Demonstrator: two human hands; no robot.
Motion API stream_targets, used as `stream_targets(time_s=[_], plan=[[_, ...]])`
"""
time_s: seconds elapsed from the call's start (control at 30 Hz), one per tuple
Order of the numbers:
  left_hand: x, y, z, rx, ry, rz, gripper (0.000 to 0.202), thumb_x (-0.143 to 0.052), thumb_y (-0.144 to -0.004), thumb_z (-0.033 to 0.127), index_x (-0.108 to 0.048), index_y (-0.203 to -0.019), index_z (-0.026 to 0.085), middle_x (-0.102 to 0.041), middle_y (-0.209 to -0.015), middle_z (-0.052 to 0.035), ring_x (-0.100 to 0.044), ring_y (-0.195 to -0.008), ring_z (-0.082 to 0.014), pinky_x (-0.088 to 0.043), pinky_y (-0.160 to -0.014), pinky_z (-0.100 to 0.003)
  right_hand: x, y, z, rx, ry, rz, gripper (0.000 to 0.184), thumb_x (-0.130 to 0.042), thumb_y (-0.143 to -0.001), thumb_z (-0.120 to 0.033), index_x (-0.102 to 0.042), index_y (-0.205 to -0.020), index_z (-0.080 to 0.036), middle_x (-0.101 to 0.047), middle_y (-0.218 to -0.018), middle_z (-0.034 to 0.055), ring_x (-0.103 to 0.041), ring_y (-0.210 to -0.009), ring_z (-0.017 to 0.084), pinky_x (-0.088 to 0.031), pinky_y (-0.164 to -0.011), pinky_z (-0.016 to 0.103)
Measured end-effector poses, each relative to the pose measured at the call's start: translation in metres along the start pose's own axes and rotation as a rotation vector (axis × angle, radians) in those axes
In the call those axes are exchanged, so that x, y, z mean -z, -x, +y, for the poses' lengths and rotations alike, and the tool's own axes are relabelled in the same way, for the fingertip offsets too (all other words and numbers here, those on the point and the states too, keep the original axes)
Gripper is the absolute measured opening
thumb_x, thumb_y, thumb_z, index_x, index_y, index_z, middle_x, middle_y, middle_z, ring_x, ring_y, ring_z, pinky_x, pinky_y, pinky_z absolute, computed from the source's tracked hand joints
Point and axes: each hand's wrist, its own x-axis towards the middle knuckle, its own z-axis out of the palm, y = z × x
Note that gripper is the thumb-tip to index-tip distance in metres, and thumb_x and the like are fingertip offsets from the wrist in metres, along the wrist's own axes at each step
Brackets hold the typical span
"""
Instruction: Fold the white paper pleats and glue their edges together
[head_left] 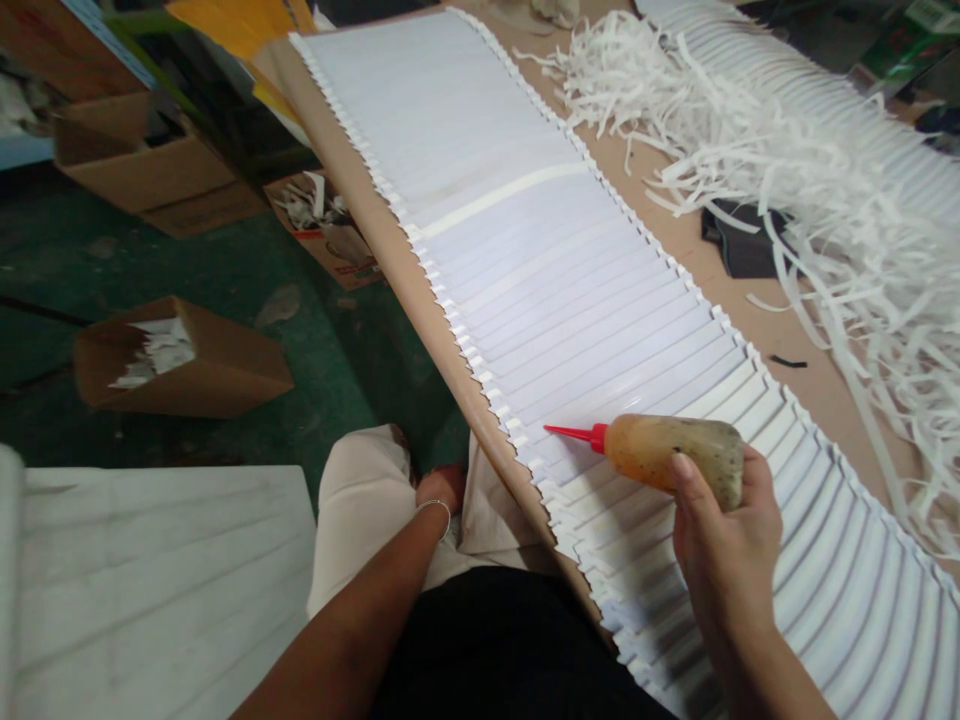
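My right hand [731, 535] is wrapped round a glue bottle [667, 450], a squeeze bottle with cloudy amber contents and a thin red nozzle. The bottle lies nearly level, its nozzle tip pointing left over a long row of overlapping white strips [525, 240] with jagged edges. Toward me the strips look raised and ridged; farther off they lie flatter, with one cream strip across them. Down between my knees rests my left hand [444, 490], a thin bracelet at its wrist. Its fingers are mostly hidden in shadow, so I cannot tell what they do.
Beyond the row, a tangled heap of narrow white strips [817, 190] covers the brown table, partly over a dark folded item [742, 240]. Cardboard boxes [225, 370] with white scraps stand on the green floor at left. A white slatted surface [165, 590] is at lower left.
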Motion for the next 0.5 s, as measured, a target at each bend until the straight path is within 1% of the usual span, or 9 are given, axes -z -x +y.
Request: stream_targets(time_s=[0.07,0.13,0.2,0.27,0.33,0.4,0.43,0.47,0.5], plan=[[0.001,0.001,0.000,0.007,0.003,-0.004,0.036,-0.069,-0.102,0.042,-0.069,-0.125,0.015,-0.069,-0.128,-0.0122,-0.069,-0.114,-0.0264,-0.058,-0.100,-0.047,-0.004,0.008,-0.006,0.005,0.054,-0.003,0.063,-0.087,-0.076,-0.054,-0.063,-0.124,-0.021,-0.069,-0.104,0.0039,-0.065,-0.086,0.020,-0.054,-0.077,0.034],[0.002,0.001,0.000,0.011,0.007,-0.003,0.036,-0.069,-0.102,0.042,-0.069,-0.125,0.015,-0.069,-0.128,-0.0121,-0.069,-0.115,-0.0265,-0.058,-0.100,-0.047,-0.005,0.013,-0.011,0.071,0.108,0.001,0.064,-0.089,-0.074,-0.054,-0.064,-0.123,-0.021,-0.069,-0.108,0.0056,-0.066,-0.093,0.023,-0.055,-0.081,0.038],[0.003,0.002,0.000,0.011,0.013,-0.003,0.036,-0.069,-0.103,0.043,-0.069,-0.125,0.015,-0.069,-0.128,-0.0120,-0.069,-0.115,-0.0261,-0.058,-0.100,-0.048,0.000,0.012,-0.015,0.208,0.128,0.029,0.067,-0.092,-0.069,-0.050,-0.065,-0.123,-0.021,-0.069,-0.113,0.0078,-0.068,-0.100,0.027,-0.056,-0.085,0.043],[0.003,0.002,0.000,0.010,0.020,0.000,0.036,-0.069,-0.102,0.043,-0.069,-0.125,0.016,-0.069,-0.128,-0.0120,-0.069,-0.114,-0.0258,-0.058,-0.100,-0.047,0.009,0.006,-0.018,0.379,0.105,0.034,0.072,-0.097,-0.062,-0.042,-0.066,-0.123,-0.022,-0.070,-0.115,0.0096,-0.070,-0.104,0.032,-0.060,-0.086,0.048],[0.004,0.002,-0.001,0.007,0.029,0.006,0.035,-0.069,-0.102,0.043,-0.069,-0.125,0.015,-0.069,-0.126,-0.0115,-0.069,-0.113,-0.0258,-0.059,-0.099,-0.047,0.020,-0.007,-0.022,0.557,0.079,0.051,0.078,-0.101,-0.054,-0.033,-0.067,-0.123,-0.024,-0.071,-0.117,0.0099,-0.073,-0.104,0.036,-0.063,-0.086,0.054],[0.003,0.003,-0.002,0.004,0.041,0.020,0.034,-0.069,-0.102,0.042,-0.069,-0.123,0.016,-0.070,-0.124,-0.0107,-0.069,-0.112,-0.0253,-0.059,-0.098,-0.046,0.030,-0.028,-0.026,0.663,0.057,0.124,0.082,-0.102,-0.052,-0.028,-0.067,-0.126,-0.030,-0.068,-0.129,0.0078,-0.073,-0.112,0.037,-0.062,-0.096,0.059],[0.003,0.003,-0.003,0.005,0.048,0.031,0.033,-0.069,-0.102,0.042,-0.070,-0.122,0.016,-0.070,-0.123,-0.0102,-0.070,-0.111,-0.0249,-0.059,-0.097,-0.045,0.034,-0.041,-0.027,0.680,0.013,0.198,0.078,-0.100,-0.056,-0.028,-0.067,-0.127,-0.033,-0.065,-0.135,0.0057,-0.071,-0.118,0.037,-0.059,-0.104,0.060],[0.002,0.004,-0.004,0.006,0.056,0.048,0.032,-0.070,-0.102,0.042,-0.070,-0.121,0.017,-0.070,-0.121,-0.0098,-0.070,-0.110,-0.0244,-0.060,-0.095,-0.044,0.037,-0.055,-0.028,0.664,-0.061,0.274,0.071,-0.097,-0.061,-0.030,-0.068,-0.125,-0.035,-0.065,-0.136,0.0031,-0.070,-0.123,0.034,-0.056,-0.110,0.058],[0.002,0.005,-0.005,0.007,0.064,0.070,0.031,-0.070,-0.102,0.042,-0.070,-0.121,0.017,-0.071,-0.120,-0.0095,-0.070,-0.108,-0.0239,-0.060,-0.093,-0.042,0.040,-0.071,-0.029,0.605,-0.154,0.324,0.059,-0.093,-0.068,-0.032,-0.069,-0.121,-0.036,-0.066,-0.133,0.0014,-0.070,-0.124,0.032,-0.054,-0.113,0.056]])
